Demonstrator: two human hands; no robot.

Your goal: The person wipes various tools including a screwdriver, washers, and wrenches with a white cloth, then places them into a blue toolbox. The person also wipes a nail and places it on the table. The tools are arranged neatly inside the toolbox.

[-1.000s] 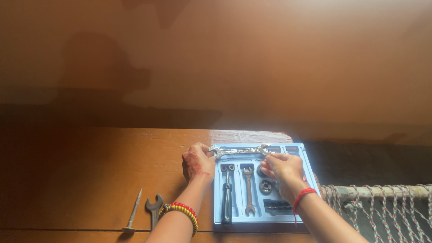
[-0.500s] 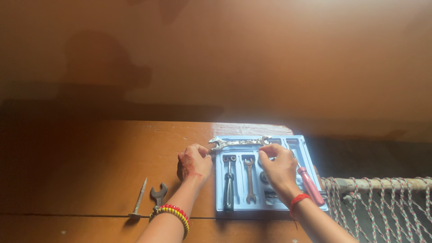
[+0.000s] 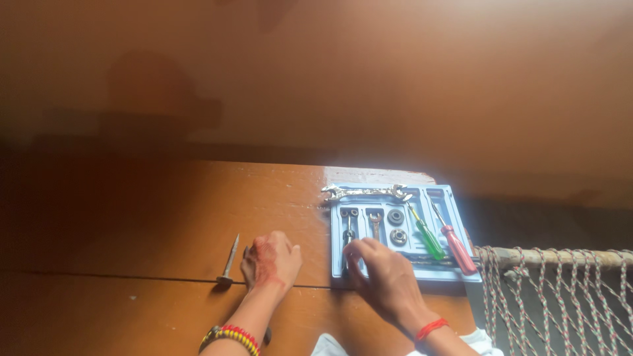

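1. We see a light blue tray (image 3: 455,198) on an orange-brown wooden surface (image 3: 165,204).
2. We see one screwdriver with a green handle (image 3: 432,242) and one with a red handle (image 3: 458,249).
3. Our left grip (image 3: 271,260) bears reddish-brown staining, above a red, yellow and black beaded bracelet (image 3: 231,336).
4. Our right wrist carries a red thread (image 3: 432,327).
5. We see a silvery wrench (image 3: 366,192) and a grey nail (image 3: 229,260).

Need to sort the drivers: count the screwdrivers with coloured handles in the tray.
2: green screwdriver and red screwdriver, side by side at the blue tray's right; the right hand may hide others.
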